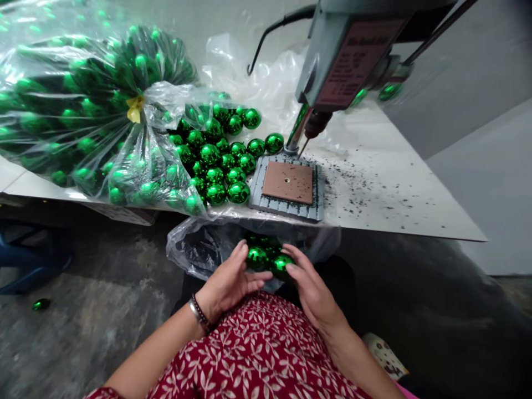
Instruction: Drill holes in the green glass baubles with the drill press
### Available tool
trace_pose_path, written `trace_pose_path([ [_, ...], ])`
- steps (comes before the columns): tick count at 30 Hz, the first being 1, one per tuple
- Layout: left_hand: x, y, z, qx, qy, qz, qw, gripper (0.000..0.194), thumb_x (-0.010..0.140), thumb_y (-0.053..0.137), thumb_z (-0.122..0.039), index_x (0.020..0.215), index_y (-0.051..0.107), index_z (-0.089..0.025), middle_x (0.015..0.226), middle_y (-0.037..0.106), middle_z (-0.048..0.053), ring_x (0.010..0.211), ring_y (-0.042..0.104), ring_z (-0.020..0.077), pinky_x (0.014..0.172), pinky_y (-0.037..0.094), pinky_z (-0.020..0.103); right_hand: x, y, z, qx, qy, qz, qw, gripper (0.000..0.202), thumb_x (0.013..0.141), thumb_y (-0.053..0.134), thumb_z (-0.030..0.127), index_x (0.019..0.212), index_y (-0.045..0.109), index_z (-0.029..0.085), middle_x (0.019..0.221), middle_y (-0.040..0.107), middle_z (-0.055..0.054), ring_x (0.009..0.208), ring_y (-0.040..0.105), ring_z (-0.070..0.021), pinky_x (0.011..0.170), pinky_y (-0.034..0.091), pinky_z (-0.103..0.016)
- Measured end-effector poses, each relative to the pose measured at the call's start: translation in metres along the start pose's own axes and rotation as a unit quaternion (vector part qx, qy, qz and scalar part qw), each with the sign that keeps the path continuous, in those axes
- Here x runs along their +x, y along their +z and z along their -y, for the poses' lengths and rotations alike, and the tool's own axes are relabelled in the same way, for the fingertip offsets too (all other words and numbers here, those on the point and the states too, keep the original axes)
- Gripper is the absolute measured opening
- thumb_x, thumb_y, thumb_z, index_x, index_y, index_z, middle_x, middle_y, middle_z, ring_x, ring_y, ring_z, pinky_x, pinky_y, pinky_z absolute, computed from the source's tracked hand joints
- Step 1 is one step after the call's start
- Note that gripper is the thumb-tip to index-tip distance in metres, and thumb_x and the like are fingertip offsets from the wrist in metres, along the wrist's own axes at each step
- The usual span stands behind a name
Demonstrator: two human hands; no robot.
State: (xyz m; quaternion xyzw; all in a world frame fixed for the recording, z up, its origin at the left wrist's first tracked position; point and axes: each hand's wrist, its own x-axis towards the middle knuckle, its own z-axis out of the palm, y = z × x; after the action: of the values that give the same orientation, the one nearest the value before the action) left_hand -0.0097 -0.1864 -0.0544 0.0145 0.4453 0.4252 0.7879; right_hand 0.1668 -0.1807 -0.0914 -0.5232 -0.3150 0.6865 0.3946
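My left hand (235,277) is curved around a shiny green ball (257,257) over my lap. Against a second green ball (281,265) rests my right hand (310,282), its fingers bent along the ball's right side. Darker green balls show just behind these two. Under them a clear plastic bag (195,246) hangs open at the table's front edge. On the table, many loose green balls (210,155) lie beside a drill press (349,55), whose base carries a square brown plate (288,183) with a small hole in it.
A large clear sack (78,116) of green balls, tied in yellow, covers the table's left side. Dark shavings (357,188) are scattered right of the drill base. A blue stool (33,255) and one green ball (41,304) are on the floor at left.
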Motion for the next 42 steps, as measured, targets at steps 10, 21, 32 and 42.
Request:
trace_pose_path([
  [10,0.0,-0.008,-0.035,0.485,0.393,-0.137,0.769,0.037,0.083,0.06,-0.031,0.118,0.062,-0.017,0.114,0.063,0.011,0.095,0.06,0.0206,0.092,0.045,0.035,0.017,-0.008,-0.009,-0.238,0.0,-0.014,0.971,0.06,0.069,0.056,0.068,0.108,0.061,0.024,0.124,0.056,-0.006,0.121,0.047,-0.0232,0.11,0.034,-0.038],
  [21,0.034,0.037,-0.108,0.772,0.375,-0.201,0.472,0.064,0.078,0.059,-0.013,0.138,0.04,-0.02,0.146,0.041,0.013,0.117,0.058,0.0286,0.095,0.05,0.04,0.011,0.004,-0.006,-0.373,-0.023,0.145,0.916,0.05,0.079,0.044,0.063,0.101,0.065,0.024,0.108,0.063,-0.004,0.101,0.058,-0.014,0.095,0.044,-0.025],
  [32,0.031,0.034,-0.11,0.531,0.406,-0.093,0.738,0.063,0.074,0.068,-0.039,0.131,0.049,-0.019,0.109,0.066,0.006,0.095,0.062,0.0204,0.087,0.049,0.032,0.016,-0.004,0.004,-0.413,-0.037,0.172,0.894,0.05,0.085,0.034,0.06,0.105,0.062,0.023,0.109,0.063,-0.003,0.102,0.059,-0.012,0.094,0.044,-0.022],
  [42,0.062,0.068,-0.107,0.28,0.288,0.05,0.914,0.066,0.071,0.07,-0.041,0.13,0.048,-0.02,0.086,0.059,0.0,0.058,0.051,0.0063,0.053,0.039,0.019,0.018,-0.022,0.082,-0.399,-0.152,0.07,0.902,0.044,0.085,0.042,0.055,0.1,0.065,0.02,0.087,0.067,-0.002,0.078,0.062,-0.007,0.072,0.05,-0.015],
])
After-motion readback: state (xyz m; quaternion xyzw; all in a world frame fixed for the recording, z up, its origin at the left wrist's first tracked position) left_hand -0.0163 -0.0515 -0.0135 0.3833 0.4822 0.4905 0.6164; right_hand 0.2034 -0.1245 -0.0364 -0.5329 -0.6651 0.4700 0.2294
